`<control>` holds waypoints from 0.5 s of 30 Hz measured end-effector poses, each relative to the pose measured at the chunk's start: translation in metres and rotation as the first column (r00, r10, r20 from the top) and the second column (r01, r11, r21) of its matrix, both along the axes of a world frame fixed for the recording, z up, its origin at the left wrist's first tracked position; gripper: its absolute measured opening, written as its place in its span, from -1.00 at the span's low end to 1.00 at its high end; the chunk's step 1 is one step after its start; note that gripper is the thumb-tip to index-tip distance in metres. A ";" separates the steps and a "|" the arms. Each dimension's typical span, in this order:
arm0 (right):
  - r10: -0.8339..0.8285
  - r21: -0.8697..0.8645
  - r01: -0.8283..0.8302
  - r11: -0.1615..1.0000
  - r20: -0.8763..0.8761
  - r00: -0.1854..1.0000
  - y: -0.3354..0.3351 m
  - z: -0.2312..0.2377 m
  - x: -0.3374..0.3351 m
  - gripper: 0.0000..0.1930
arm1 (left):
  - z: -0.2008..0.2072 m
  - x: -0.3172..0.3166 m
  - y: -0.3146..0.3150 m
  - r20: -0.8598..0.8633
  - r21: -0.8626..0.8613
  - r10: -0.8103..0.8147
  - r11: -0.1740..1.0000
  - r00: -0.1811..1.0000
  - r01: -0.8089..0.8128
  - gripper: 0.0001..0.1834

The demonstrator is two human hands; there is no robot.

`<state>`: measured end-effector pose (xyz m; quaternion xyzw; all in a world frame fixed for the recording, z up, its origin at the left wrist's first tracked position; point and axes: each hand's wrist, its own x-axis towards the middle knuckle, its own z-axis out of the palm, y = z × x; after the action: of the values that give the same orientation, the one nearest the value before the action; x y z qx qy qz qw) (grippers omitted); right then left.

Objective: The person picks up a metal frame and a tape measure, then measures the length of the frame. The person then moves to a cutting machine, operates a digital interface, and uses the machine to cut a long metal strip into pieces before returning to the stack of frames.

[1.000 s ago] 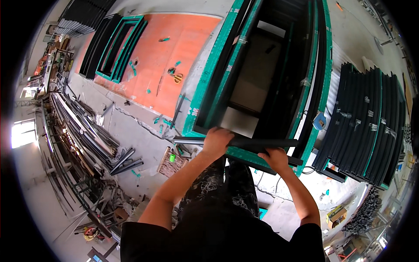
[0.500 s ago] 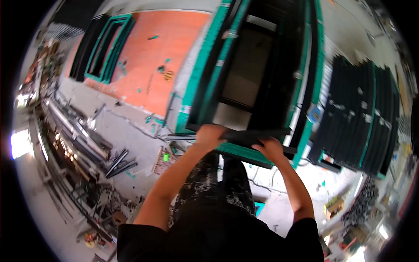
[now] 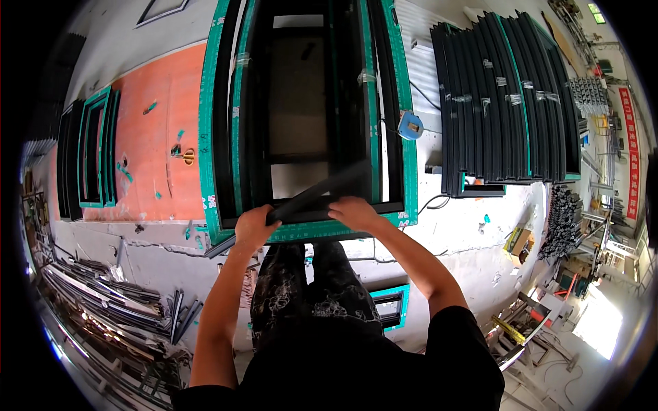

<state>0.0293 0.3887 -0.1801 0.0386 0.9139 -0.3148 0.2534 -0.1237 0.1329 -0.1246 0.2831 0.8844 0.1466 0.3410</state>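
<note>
A large window frame (image 3: pixel 410 192), black with green protective film along its edges, lies in front of me. Above its near rail a black profile bar (image 3: pixel 319 192) slants from lower left to upper right, its far end blurred. My left hand (image 3: pixel 256 227) is closed around the bar near its lower left part. My right hand (image 3: pixel 355 212) has its fingers curled at the bar's lower edge, over the near rail; its fingertips are partly hidden. Beyond both hands, the frame encloses long dark inner members.
A stack of black frames (image 3: pixel 507 103) stands at the right, with a blue tape measure (image 3: pixel 410 126) between. At left lie an orange board (image 3: pixel 161 137) and smaller green-edged frames (image 3: pixel 99 147). Loose profiles (image 3: pixel 103 294) cover the floor at lower left. A small frame (image 3: pixel 391 306) lies near my legs.
The bar has gone from nearly level to slanting, its right end now farther up. My hands have stayed near the frame's near rail, and my view has turned.
</note>
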 end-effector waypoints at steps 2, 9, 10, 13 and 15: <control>0.009 0.058 -0.007 0.998 -0.032 0.999 -0.006 0.001 0.005 -0.64 | -0.003 0.006 -0.004 -0.013 -0.001 -0.008 1.000 1.000 0.008 -0.62; 0.013 0.280 0.093 0.955 -0.355 0.935 -0.021 -0.007 0.031 -0.58 | -0.003 0.032 -0.021 -0.351 0.178 -0.177 0.951 0.920 0.251 -0.24; 0.016 0.281 0.114 0.953 -0.421 0.907 -0.022 0.005 0.027 -0.45 | -0.001 0.032 -0.023 -0.378 0.163 -0.195 0.948 0.905 0.273 -0.17; 0.146 0.259 -0.055 0.964 -0.349 0.926 -0.019 0.021 0.023 -0.16 | 0.005 0.031 -0.033 -0.337 0.139 -0.234 0.946 0.912 0.294 -0.03; 0.237 0.338 -0.139 0.931 -0.266 0.934 -0.014 0.020 0.030 0.00 | 0.005 0.031 -0.030 -0.330 0.148 -0.268 0.932 0.905 0.330 0.02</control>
<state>0.0591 0.3750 -0.1605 -0.0590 0.9795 -0.1419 0.1306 -0.0932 0.1024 -0.1192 0.4679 0.8526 0.1354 0.1891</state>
